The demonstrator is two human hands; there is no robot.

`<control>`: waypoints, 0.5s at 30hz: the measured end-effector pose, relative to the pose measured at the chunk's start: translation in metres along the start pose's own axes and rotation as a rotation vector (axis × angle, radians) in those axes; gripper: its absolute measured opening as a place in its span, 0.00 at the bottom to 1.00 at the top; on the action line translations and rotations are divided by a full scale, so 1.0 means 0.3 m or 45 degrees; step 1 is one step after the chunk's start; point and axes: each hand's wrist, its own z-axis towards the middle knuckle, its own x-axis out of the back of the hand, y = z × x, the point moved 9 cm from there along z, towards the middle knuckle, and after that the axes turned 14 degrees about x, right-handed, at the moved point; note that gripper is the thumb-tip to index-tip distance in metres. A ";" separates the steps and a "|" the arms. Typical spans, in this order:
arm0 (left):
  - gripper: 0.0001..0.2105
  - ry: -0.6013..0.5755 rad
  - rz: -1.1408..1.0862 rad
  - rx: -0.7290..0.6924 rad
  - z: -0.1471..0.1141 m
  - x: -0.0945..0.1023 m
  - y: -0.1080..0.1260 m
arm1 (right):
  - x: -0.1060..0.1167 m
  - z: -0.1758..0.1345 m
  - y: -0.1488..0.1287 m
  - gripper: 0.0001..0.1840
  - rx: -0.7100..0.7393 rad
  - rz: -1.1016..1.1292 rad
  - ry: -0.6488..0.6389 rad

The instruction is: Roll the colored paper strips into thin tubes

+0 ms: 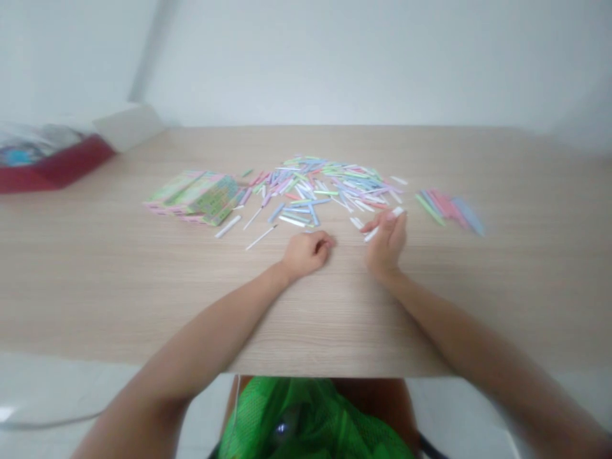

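Observation:
My right hand is closed around white chalk sticks, whose ends show at its finger side and above the thumb; how many it holds I cannot tell. Loosely curled on the table, my left hand shows nothing between its fingers. Just beyond both hands spreads a loose pile of pastel chalk sticks in white, blue, green, pink and purple. Right of my right hand lies a sorted row of green, pink and blue chalk sticks, somewhat blurred.
Patterned green-and-pink boxes lie together left of the pile. A white marker-like stick and a thin rod with a dark tip lie near them. A red box with its flap raised stands at far left. Behind the wooden table rises a wall.

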 end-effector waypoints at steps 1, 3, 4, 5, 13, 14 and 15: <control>0.14 -0.015 0.054 -0.006 0.000 -0.006 0.005 | 0.001 0.001 -0.010 0.18 0.006 0.032 0.006; 0.14 -0.030 0.140 -0.018 -0.002 -0.014 0.014 | 0.006 0.003 -0.025 0.18 0.005 0.054 0.021; 0.14 -0.032 0.173 -0.023 -0.002 -0.017 0.018 | 0.007 0.002 -0.030 0.18 -0.007 0.061 0.020; 0.14 -0.036 0.200 -0.027 -0.001 -0.020 0.020 | 0.005 0.001 -0.032 0.17 -0.024 0.072 0.010; 0.14 -0.119 0.261 -0.100 0.000 -0.051 0.031 | -0.050 -0.039 -0.083 0.21 -0.077 0.169 -0.278; 0.14 -0.127 0.253 -0.107 -0.002 -0.052 0.032 | -0.058 -0.048 -0.092 0.22 -0.065 0.165 -0.322; 0.14 -0.135 0.248 -0.109 -0.004 -0.054 0.033 | -0.066 -0.058 -0.100 0.22 -0.054 0.162 -0.366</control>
